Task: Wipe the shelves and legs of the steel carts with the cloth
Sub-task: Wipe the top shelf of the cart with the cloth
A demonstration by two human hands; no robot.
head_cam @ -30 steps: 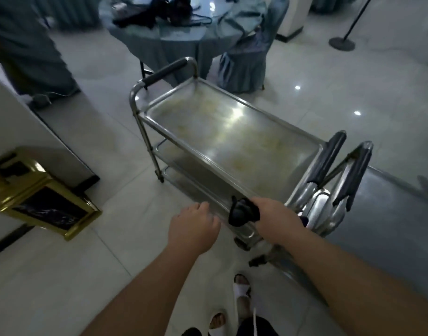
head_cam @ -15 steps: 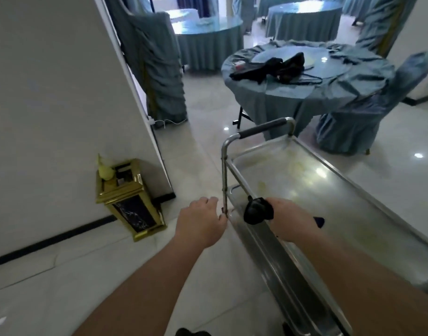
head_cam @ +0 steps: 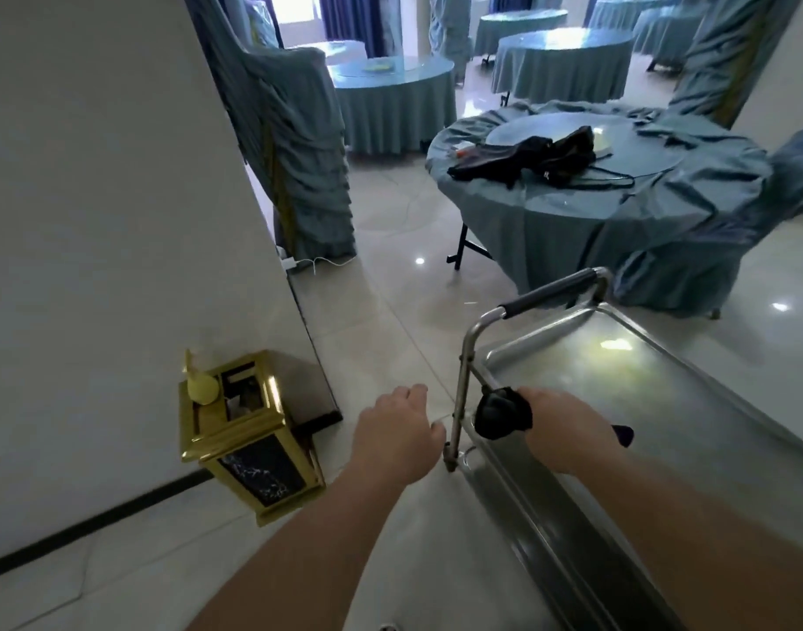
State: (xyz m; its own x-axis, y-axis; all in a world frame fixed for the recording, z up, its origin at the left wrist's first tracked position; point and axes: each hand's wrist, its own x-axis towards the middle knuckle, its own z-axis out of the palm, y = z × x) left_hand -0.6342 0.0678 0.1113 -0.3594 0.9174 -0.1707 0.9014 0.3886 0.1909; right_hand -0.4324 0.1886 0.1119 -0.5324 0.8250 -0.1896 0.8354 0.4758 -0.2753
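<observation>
**Cloth hand slides to the cart's far corner**

Since a second ago the right hand (head_cam: 568,430) has travelled along the cart's (head_cam: 663,403) left rim, from the end near the person to the far corner by the push handle (head_cam: 554,291), and the second cart has dropped out of view. The hand's fingers are curled round a bunched dark cloth (head_cam: 502,412), which sits against the rim of the top shelf (head_cam: 595,371) just beside the upright steel leg (head_cam: 458,403); a dark tail of cloth pokes out behind the wrist. The left hand (head_cam: 395,434) hovers beside that leg, fingers loosely curled and holding nothing, the thumb close to the leg; whether it touches I cannot tell.

A bright glare lies on the shelf. To the left a gold-trimmed bin (head_cam: 249,434) stands against the white wall (head_cam: 94,220). Beyond the cart is a round table (head_cam: 618,207) in blue drape, with dark bags (head_cam: 536,161) lying on top.
</observation>
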